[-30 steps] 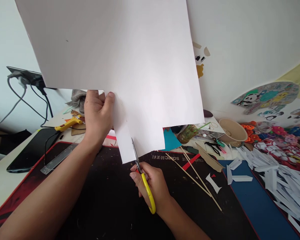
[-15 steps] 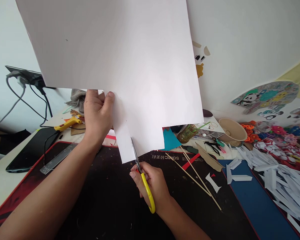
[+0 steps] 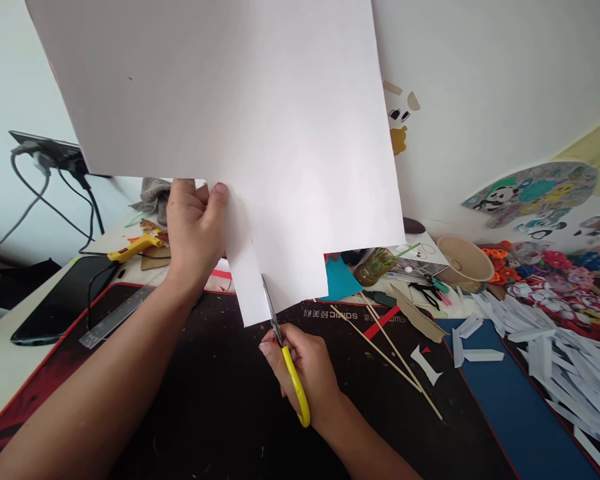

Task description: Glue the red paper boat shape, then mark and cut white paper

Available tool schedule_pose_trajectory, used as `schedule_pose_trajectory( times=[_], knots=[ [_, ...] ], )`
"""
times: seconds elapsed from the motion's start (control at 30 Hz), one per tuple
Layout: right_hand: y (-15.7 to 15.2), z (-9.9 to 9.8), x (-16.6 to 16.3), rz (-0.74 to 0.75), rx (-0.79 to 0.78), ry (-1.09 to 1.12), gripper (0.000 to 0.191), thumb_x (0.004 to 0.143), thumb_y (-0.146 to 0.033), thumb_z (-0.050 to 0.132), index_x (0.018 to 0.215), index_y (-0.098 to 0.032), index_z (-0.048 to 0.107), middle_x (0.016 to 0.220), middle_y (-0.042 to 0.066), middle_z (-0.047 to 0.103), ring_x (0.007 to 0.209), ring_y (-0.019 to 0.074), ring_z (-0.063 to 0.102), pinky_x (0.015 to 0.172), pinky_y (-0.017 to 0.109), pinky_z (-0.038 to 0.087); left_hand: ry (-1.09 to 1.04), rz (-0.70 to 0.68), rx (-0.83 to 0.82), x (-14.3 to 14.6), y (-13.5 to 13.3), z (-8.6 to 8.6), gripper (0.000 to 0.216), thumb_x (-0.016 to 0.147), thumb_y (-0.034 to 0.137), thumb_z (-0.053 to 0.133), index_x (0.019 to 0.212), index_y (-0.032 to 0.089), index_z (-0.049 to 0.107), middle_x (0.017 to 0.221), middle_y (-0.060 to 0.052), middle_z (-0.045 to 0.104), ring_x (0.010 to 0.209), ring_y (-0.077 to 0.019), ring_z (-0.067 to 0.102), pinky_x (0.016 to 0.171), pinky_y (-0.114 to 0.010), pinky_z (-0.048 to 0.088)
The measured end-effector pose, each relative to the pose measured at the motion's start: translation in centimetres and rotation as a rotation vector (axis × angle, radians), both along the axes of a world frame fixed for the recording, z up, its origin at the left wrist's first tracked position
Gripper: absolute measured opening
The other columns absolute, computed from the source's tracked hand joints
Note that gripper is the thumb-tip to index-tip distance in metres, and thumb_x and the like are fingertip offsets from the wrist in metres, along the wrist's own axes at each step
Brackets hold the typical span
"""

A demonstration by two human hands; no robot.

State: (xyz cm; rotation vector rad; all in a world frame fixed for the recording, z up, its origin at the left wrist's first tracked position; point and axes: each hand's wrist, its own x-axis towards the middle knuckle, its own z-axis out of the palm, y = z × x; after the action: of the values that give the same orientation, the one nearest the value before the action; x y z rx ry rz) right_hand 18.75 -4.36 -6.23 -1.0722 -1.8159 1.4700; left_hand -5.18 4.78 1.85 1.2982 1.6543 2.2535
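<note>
A large sheet of white paper (image 3: 240,120) is held up in front of me, with stepped cutouts along its lower edge. My left hand (image 3: 197,227) pinches that edge, thumb on the near face and fingers partly behind it. In my right hand (image 3: 305,373) are scissors (image 3: 294,383) with yellow handles. Their blades point up into the bottom of the paper, between a narrow flap at the left and the wider part at the right. Part of the blades is hidden by the paper.
Below lies a dark desk mat (image 3: 220,400). Thin wooden sticks (image 3: 390,357) and a white paper scrap (image 3: 427,365) rest at its right. Folded white paper strips (image 3: 570,367) pile up on the far right. A yellow glue gun (image 3: 136,247), black phone (image 3: 63,300) and clear ruler (image 3: 114,319) lie left.
The paper has shifted very slightly to the left at its upper part. Both hands and the scissors stay in nearly the same place.
</note>
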Motion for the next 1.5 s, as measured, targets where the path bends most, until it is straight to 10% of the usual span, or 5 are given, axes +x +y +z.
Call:
schedule_pose_trajectory(
  times=[1.0, 1.5],
  knots=[
    [0.1, -0.8, 0.2, -0.007, -0.005, 0.022, 0.037, 0.095, -0.057, 0.076, 0.095, -0.02, 0.075, 0.06, -0.004, 0.057, 0.039, 0.0087, 0.049, 0.039, 0.019, 0.037, 0.027, 0.001, -0.006, 0.1, 0.0, -0.1, 0.021, 0.09, 0.027, 0.071, 0.088, 0.025, 0.05, 0.076, 0.005, 0.055, 0.065, -0.0121, 0.049, 0.057, -0.025, 0.037],
    [0.2, -0.9, 0.2, 0.076, -0.064, 0.135, 0.066, 0.076, -0.069, 0.093, 0.114, -0.017, 0.079, 0.076, 0.004, 0.079, 0.067, 0.0221, 0.078, 0.067, 0.029, 0.064, -0.003, 0.012, -0.034, 0.0, -0.2, 0.1, 0.014, 0.09, 0.021, 0.069, 0.093, 0.025, 0.056, 0.07, 0.007, 0.057, 0.059, -0.0118, 0.046, 0.053, -0.025, 0.035]
  ],
)
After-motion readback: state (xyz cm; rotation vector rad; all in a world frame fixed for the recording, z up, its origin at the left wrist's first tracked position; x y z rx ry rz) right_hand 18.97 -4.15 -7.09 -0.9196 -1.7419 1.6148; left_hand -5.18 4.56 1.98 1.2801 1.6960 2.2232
